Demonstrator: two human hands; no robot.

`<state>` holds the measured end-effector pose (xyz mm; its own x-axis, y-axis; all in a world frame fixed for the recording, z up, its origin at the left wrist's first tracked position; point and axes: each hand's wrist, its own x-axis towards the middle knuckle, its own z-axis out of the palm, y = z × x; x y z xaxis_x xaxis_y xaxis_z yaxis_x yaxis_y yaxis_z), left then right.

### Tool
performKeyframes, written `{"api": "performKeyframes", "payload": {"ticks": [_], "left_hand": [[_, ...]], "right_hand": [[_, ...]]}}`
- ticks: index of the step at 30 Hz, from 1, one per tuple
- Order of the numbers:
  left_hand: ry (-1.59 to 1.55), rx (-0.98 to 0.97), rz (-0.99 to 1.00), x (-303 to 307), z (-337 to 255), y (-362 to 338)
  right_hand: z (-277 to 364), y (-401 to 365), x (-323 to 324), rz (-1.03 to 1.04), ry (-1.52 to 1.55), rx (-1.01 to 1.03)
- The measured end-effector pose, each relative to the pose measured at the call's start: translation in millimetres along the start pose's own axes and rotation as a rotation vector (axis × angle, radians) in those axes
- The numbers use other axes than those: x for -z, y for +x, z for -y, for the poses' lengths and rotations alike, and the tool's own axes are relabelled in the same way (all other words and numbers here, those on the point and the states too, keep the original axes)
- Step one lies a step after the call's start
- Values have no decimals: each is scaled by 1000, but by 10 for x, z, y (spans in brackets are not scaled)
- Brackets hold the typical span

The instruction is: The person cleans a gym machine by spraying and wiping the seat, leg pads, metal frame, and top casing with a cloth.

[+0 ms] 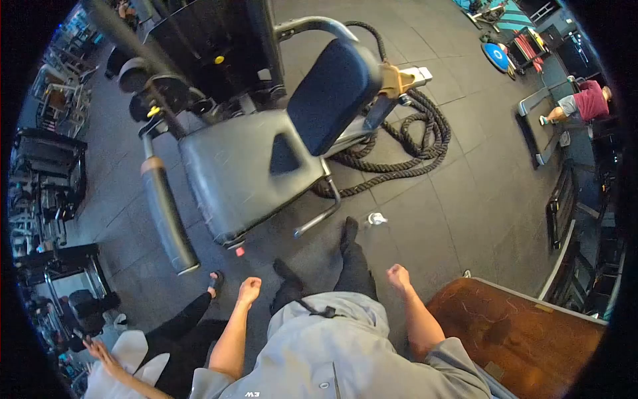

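Observation:
My left hand hangs in front of my left thigh with its fingers curled in, and I see nothing in it. My right hand is also curled closed, out past my right leg, and no object shows in it. Neither hand touches anything. Ahead of me stands a leg machine with a grey seat, a dark tilted backrest and a padded roller. A small white object, too small to name, lies on the floor by my right foot.
A coiled black rope lies behind the seat. A brown panel is at my right. Left of me stands a person in a white top. Another person in a maroon shirt is by a treadmill. Gym machines line the left.

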<state>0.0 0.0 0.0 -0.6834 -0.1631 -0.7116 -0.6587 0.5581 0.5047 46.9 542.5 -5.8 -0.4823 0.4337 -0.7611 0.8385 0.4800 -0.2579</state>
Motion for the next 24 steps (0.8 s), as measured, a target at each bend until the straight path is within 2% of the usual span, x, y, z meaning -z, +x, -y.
{"api": "performKeyframes", "payload": {"ticks": [2, 3, 5, 6, 8, 9, 11, 13, 15, 17, 18, 19, 21, 23, 24], "left_hand": [[-25, -39, 28, -135, -74, 247], [85, 66, 30, -183, -400, -194], [108, 9, 77, -754, -892, 113], [81, -32, 148, -1081, -1202, 313], [116, -145, 243, -1513, -1809, 478], [109, -188, 302, -1774, -2016, 608], [145, -208, 393, -2188, -2530, 835], [138, -277, 414, -2652, -2785, 1161], [101, -326, 402, -3148, -2924, 1503], [72, -299, 414, -3599, -3018, 1793], [81, -279, 429, -3817, -3028, 1915], [61, -168, 476, -4005, -3078, 1992], [76, -164, 481, -4481, -2890, 2180], [192, -260, 411, -4976, -2692, 2302], [220, -370, 415, -5122, -2656, 2330]], "right_hand": [[312, 239, 29, -178, -109, 264], [261, 417, 128, -63, -112, 313], [783, 1089, 764, -206, -148, 529], [1129, 1469, 1153, -311, -156, 659], [2006, 1747, 1769, -531, -135, 876], [2466, 1789, 2101, -539, -171, 915], [3142, 2106, 2474, -706, -275, 1122], [3751, 2270, 2780, -665, -371, 1344], [4205, 2509, 2880, -756, -634, 1476], [4485, 2818, 2941, -814, -768, 1572], [4556, 3010, 2928, -813, -749, 1617], [4587, 3164, 2910, -814, -734, 1663], [4646, 3303, 2910, -728, -752, 1659], [4629, 3467, 2815, -788, -641, 1687], [4633, 3509, 2779, -821, -607, 1693]]}}
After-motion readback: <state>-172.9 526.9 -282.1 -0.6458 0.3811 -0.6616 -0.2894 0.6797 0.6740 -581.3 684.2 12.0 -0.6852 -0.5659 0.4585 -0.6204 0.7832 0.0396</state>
